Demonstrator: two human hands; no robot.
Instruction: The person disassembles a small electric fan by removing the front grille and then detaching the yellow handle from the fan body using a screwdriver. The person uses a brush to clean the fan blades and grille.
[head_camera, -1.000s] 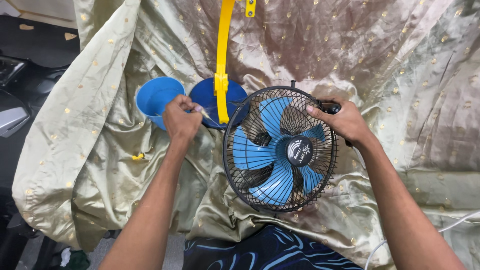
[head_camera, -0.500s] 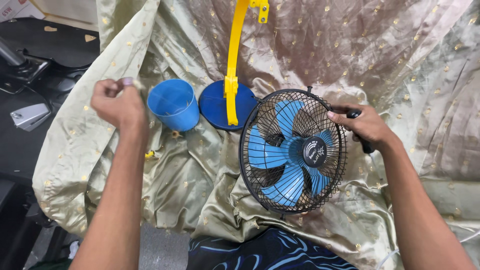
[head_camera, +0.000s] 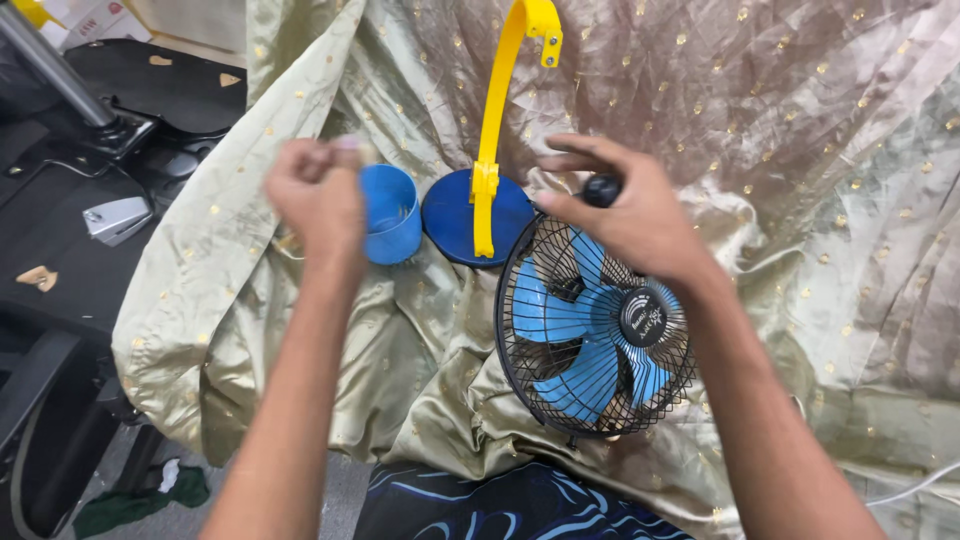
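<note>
A large olive-gold satin cloth with small gold dots covers the tabletop and hangs down in folds at the near edge. It is the biggest thing in the view, and everything else lies on it.

The small fan lies on the cloth right of the middle, tilted, with its face turned up toward the camera. It has a black wire guard, blue blades and a round black hub cap. Just behind it, a round dark blue base rests flat on the cloth, and a curved yellow arm rises from this base and bends over at the top. A blue plastic cup stands just left of the base, close to it, with its opening toward the camera.

The right hand is above the upper edge of the fan guard, with the fingers spread and bent. A small black knob shows between the fingers, but I cannot tell if the grip really closes on it or only covers it. The left hand is raised in front of the cup, apart from the fan. Its grip is clenched, with the fingertips pinched together; the hand is blurred, so I cannot tell whether something small is inside.

At the left, beside the cloth, there is a dark floor area with a grey metal pole.
</note>
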